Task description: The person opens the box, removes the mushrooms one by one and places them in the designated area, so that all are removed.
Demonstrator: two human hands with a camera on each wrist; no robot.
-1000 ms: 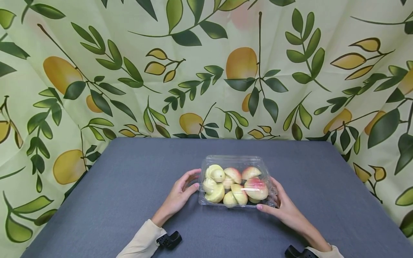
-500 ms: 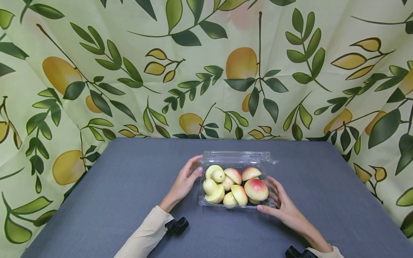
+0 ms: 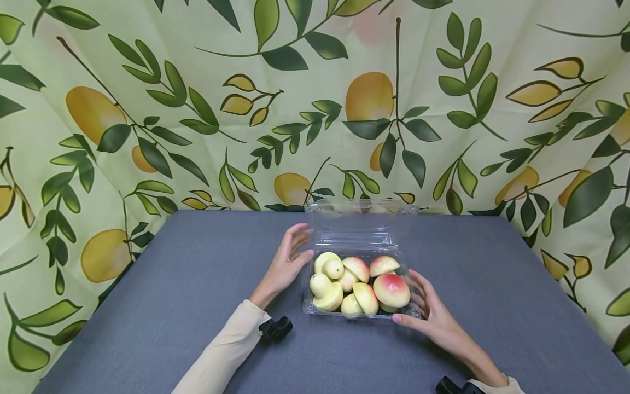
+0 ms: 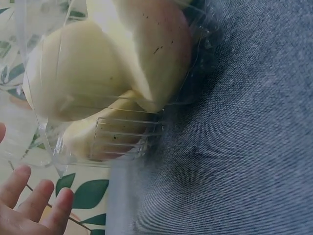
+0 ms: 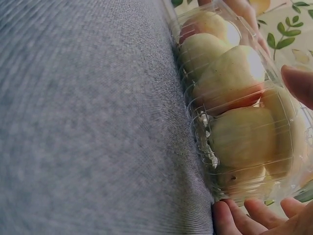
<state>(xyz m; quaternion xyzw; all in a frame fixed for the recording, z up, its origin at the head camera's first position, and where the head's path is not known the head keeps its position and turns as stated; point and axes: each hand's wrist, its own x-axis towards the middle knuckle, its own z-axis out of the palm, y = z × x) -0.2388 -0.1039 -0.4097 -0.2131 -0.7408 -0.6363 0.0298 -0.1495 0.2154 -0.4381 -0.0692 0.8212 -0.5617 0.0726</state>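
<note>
- Clear plastic container: found flat on the blue-grey tabletop, just right of the middle in the head view.
- Noted the see-through lid open, standing up along the far side, with the printed backdrop showing through its upper part.
- Found cut fruit pieces crowded inside, some touching or leaning on one another: pale yellow at the left end, blushed red toward the right (brightest on the big rounded piece nearest the right hand).
- Saw dark specks on the fruit skin and ribs in the container's wall, both plain in the left wrist view.
- At the right hand: grasping the container's right end, thumb at the front corner, fingers bent along the side.
- At the left hand: released, fingers loosely bent and spread from the thumb, just beside the far left corner and the lid's left edge. Could not tell contact from a narrow gap there.
- Recorded cream sleeves on both arms, plus a black wrist device at the left cuff and a similar one at the right, partly cut off.
</note>
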